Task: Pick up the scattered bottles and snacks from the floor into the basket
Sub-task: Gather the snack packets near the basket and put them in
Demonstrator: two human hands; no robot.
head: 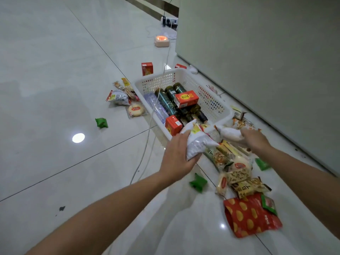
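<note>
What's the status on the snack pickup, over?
Left hand shut on silver packet, right hand on white packet. Basket holds bottles. Cable draped across basket.

Both bare arms reach forward, left hand and right hand each closed in a grip.

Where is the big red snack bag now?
The big red snack bag lies on the floor at the lower right, below the person's right hand and beside a small green packet.

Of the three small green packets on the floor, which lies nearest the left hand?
The green packet just below the left hand, beside the forearm. The others lie far out on the open tiles to the left and right of the snack pile.
</note>
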